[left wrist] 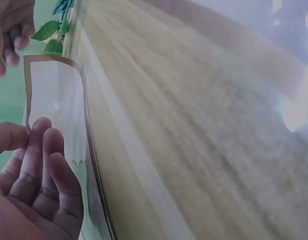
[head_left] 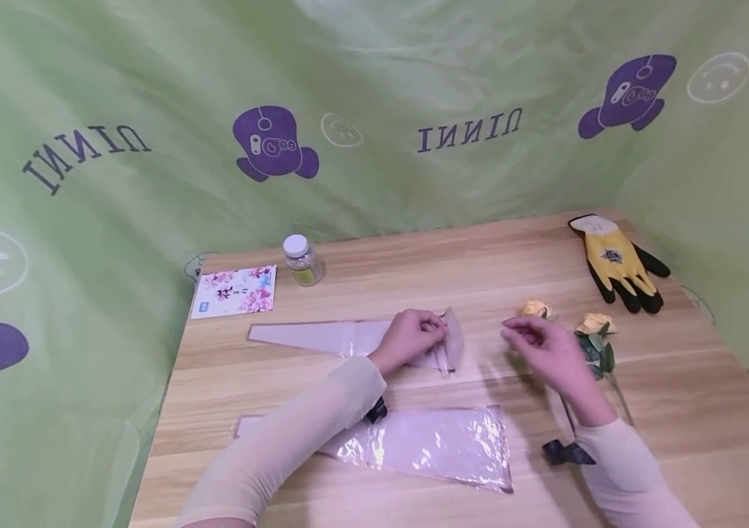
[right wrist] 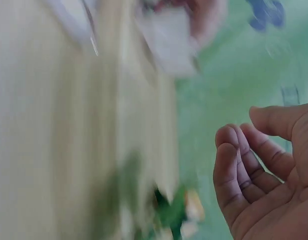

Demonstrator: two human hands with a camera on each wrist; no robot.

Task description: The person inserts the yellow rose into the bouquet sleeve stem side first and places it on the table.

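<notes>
My left hand (head_left: 410, 341) pinches the wide end of a clear, tapered plastic flower sleeve (head_left: 308, 336) with a dark border. In the left wrist view that end of the sleeve (left wrist: 58, 90) stands raised from the table, thumb and fingertips at its edge. To the right, my right hand (head_left: 554, 358) hovers above the table with fingers loosely curved and nothing between them; the right wrist view shows a gap between thumb and fingers (right wrist: 226, 162). Two pale orange artificial roses (head_left: 594, 323) with green leaves lie by the right hand, which partly covers one of them.
A second clear sleeve (head_left: 440, 444) lies nearer, partly under the left forearm. A white-capped jar (head_left: 303, 265) and a flower-printed card (head_left: 235, 292) are at the back left. A yellow and black work glove (head_left: 618, 260) lies back right. Green printed cloth (head_left: 387, 81) hangs behind the table.
</notes>
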